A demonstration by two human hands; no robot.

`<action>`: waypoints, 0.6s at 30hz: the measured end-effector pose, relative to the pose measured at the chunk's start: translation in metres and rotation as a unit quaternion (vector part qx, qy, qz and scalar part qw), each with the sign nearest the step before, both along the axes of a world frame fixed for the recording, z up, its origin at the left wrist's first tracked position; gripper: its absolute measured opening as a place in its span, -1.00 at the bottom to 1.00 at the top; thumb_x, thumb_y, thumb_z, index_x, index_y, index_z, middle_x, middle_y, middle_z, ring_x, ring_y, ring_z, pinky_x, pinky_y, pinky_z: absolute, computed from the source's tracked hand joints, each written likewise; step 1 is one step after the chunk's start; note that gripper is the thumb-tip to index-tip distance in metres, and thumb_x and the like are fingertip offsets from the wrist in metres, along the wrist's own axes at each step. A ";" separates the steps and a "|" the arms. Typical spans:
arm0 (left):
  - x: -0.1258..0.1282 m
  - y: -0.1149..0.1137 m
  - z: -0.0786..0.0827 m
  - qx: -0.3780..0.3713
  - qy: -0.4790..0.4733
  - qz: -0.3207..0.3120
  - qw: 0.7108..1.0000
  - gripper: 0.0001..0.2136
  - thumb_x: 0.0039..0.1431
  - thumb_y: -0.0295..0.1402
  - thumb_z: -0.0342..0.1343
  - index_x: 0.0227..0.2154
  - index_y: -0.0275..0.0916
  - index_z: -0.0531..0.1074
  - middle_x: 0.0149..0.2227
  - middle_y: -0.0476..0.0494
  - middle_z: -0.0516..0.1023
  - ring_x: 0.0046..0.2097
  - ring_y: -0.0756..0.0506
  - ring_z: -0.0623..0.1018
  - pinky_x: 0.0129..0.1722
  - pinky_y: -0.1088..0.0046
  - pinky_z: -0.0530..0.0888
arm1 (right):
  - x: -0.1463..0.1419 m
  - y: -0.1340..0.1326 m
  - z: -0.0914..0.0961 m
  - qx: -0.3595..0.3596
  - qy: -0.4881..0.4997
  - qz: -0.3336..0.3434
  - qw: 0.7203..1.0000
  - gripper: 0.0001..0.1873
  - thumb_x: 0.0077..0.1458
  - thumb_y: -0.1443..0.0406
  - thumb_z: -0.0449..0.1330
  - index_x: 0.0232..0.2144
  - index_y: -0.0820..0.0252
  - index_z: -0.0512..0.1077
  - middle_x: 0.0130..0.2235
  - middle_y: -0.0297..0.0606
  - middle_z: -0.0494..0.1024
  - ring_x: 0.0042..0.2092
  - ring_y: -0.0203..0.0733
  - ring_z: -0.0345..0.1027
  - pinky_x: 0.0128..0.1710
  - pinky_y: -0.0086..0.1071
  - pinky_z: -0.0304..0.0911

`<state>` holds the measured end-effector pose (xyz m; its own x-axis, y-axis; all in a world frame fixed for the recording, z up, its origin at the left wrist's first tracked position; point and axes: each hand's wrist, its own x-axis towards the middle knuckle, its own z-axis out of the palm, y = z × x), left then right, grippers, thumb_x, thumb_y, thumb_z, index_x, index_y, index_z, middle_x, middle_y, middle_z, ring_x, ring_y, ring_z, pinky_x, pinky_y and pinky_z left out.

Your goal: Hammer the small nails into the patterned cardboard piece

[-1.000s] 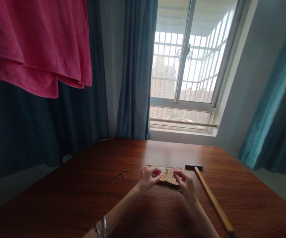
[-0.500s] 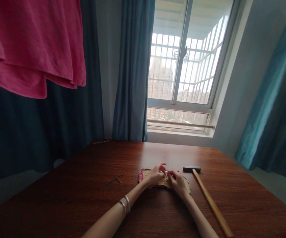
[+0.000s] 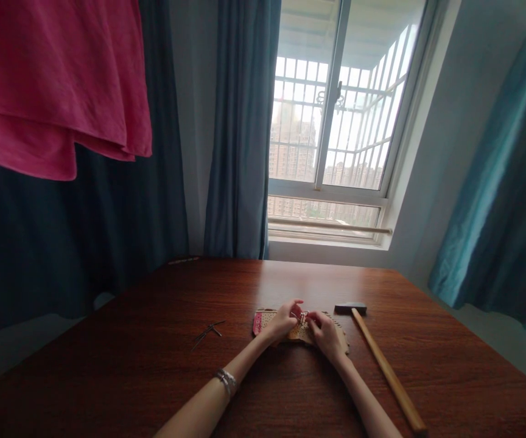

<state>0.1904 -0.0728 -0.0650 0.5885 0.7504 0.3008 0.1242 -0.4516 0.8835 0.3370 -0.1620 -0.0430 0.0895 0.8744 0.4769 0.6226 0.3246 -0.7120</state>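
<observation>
A dark wooden table (image 3: 153,377) stands under a barred window (image 3: 336,121), with blue curtains (image 3: 240,121) hanging at both sides and a pink cloth (image 3: 53,79) draped high at about 10 o'clock from the table's middle. On the table, a little toward the near side, lies a small perforated board (image 3: 263,317), tan with a pink left end, flat on the wood. Both of the person's hands are on it. The left hand (image 3: 284,319), with a silver bracelet (image 3: 226,381) on its wrist, comes in from 7 o'clock and has its fingers bent, thumb and forefinger nipped together at the board's middle. The right hand (image 3: 329,334) comes in from 5 o'clock, its fingers curled too and closed on the board, the tips meeting those of the left hand. Whether something tiny sits between the fingertips is too small to tell. A hammer (image 3: 382,365) lies just beside the board at 3 o'clock, its dark head near the board's far corner and its long wooden handle running toward 5 o'clock. A few thin nails (image 3: 207,331) lie apart at 9 o'clock.
</observation>
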 end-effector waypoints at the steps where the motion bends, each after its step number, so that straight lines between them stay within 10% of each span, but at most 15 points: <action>1: 0.000 -0.001 0.001 0.001 0.001 0.002 1.000 -0.41 -0.24 -0.66 -0.12 -0.02 -0.29 0.22 -0.28 -0.11 0.42 -0.23 -0.03 0.40 -0.18 0.45 0.34 | 0.000 0.000 -0.001 0.001 -0.002 0.000 1.000 -0.79 0.05 0.30 0.00 -0.40 0.09 0.44 -0.41 -0.33 0.53 -0.35 -0.23 0.37 -0.32 -0.42 0.21; 18: 0.000 -0.007 0.005 0.016 0.007 0.013 1.000 -0.48 -0.19 -0.63 -0.11 -0.05 -0.29 0.26 -0.32 -0.05 0.42 -0.26 0.00 0.40 -0.18 0.48 0.34 | 0.004 0.008 -0.011 0.012 -0.016 0.005 1.000 -0.82 0.04 0.32 0.01 -0.41 0.09 0.42 -0.40 -0.33 0.52 -0.35 -0.24 0.37 -0.32 -0.44 0.20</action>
<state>0.1905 -0.0797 -0.0599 0.5733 0.7554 0.3174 0.1476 -0.4762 0.8668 0.3409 -0.1543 -0.0544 0.0650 0.8630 0.5010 0.6417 0.3483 -0.6833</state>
